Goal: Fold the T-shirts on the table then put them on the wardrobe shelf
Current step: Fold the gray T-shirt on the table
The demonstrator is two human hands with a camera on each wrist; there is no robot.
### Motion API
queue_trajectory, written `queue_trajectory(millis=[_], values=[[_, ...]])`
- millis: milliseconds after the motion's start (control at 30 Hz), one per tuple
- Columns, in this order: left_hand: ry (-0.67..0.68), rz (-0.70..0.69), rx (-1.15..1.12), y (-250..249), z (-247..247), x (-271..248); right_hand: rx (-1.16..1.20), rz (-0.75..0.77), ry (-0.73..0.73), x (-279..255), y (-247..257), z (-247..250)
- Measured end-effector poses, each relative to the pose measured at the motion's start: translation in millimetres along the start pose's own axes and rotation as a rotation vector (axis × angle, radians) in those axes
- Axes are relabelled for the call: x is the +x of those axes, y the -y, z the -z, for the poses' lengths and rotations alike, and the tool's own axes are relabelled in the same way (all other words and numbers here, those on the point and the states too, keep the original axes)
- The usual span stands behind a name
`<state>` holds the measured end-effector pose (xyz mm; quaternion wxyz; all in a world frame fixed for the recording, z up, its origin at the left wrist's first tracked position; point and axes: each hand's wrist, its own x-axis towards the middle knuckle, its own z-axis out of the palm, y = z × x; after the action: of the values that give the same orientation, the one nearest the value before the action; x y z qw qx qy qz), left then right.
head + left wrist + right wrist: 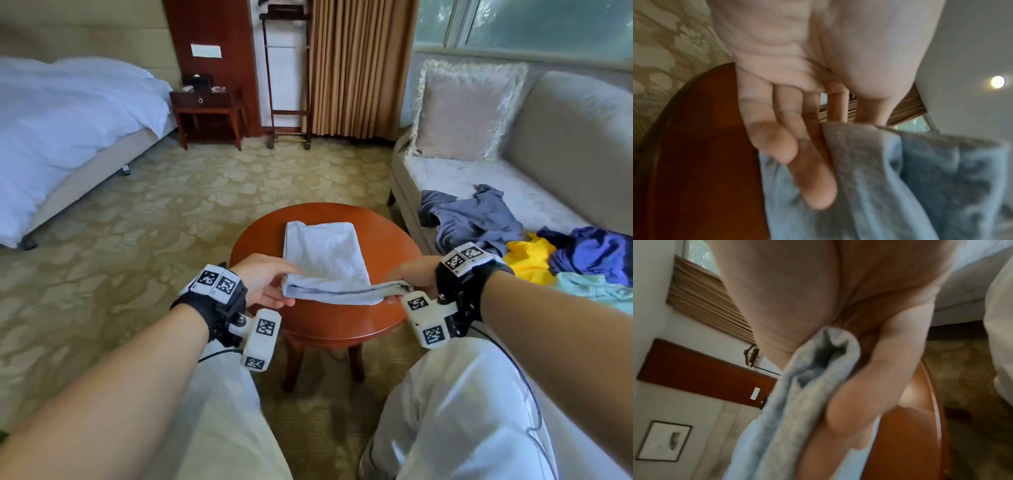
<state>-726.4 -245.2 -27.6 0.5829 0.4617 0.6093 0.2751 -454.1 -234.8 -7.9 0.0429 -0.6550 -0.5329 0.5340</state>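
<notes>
Here the left hand point(265, 284) fingers point(813, 177) lie nearly straight beneath the pale blue T-shirt point(323, 253), thumb above its near-left corner; right hand point(412, 274) fingers pinch the near-right corner. The half-folded shirt rests on the round surface point(387, 240). An uneven lift could skew the fold.

Both wrist views were blurred; the pale T-shirt point(900, 186) ran off the lower and right edges of the left wrist view, and the left hand point(793, 97) hid the table point(701, 154) behind it; beside that table, the clothes pile point(561, 253) was cut by the head view's right edge; the right hand point(416, 272) was largely hidden behind its wrist mount.
</notes>
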Motion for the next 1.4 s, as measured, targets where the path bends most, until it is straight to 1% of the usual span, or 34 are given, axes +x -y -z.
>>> queue_trajectory(millis=[100,200,233,300,367,400,433,500,533,600,633,700,800,867,1000,1133,1233,1400], values=[[0.098,0.006,-0.187,-12.6,8.0,-2.6,0.262,0.093,-0.028,-13.6,12.5,15.1],[0.155,-0.018,-0.405,-18.6,15.4,-2.0,0.670,0.189,0.033,-19.3,20.9,27.4],[0.161,-0.030,-0.480,-18.0,17.3,1.1,0.757,0.199,0.058,-18.8,22.7,30.5],[0.172,-0.042,-0.621,-15.6,19.3,8.9,0.842,0.182,0.040,-16.6,23.9,30.8],[0.158,-0.066,-0.673,-11.5,18.7,18.4,0.882,0.176,0.043,-6.3,22.9,31.7],[0.129,-0.083,-0.630,-10.1,17.7,23.6,0.870,0.176,0.044,0.1,22.6,31.6],[0.081,-0.098,-0.536,-9.6,15.8,28.9,0.823,0.170,0.032,7.7,22.7,30.9],[-0.043,-0.104,-0.276,-7.7,12.6,41.8,0.676,0.153,0.001,25.8,23.5,28.1],[-0.116,-0.095,-0.149,-6.7,12.9,50.4,0.570,0.139,-0.049,35.1,25.0,25.5],[-0.239,-0.102,0.043,-4.6,16.8,70.1,0.378,0.108,-0.202,53.8,27.6,24.1],[-0.269,-0.113,0.088,-4.4,18.8,79.3,0.334,0.099,-0.269,63.8,29.2,27.0],[-0.312,-0.158,0.117,-6.8,21.9,94.3,0.291,0.080,-0.337,79.3,36.6,33.5],[-0.335,-0.218,0.142,-14.3,30.2,120.0,0.198,0.086,-0.457,101.9,52.0,43.4],[-0.345,-0.222,0.177,-20.4,36.8,141.5,0.182,0.116,-0.490,119.2,61.8,49.5],[-0.348,-0.170,0.228,-24.6,44.3,185.9,0.082,0.101,-0.465,154.9,78.3,56.6],[-0.332,-0.085,0.268,-18.1,48.6,222.0,0.022,0.015,-0.458,191.6,83.0,55.9],[-0.323,-0.040,0.336,-15.1,50.6,239.8,-0.013,-0.105,-0.437,209.7,82.6,51.5],[-0.328,0.045,0.446,-12.2,50.4,256.8,-0.033,-0.175,-0.413,228.6,81.2,48.6]])
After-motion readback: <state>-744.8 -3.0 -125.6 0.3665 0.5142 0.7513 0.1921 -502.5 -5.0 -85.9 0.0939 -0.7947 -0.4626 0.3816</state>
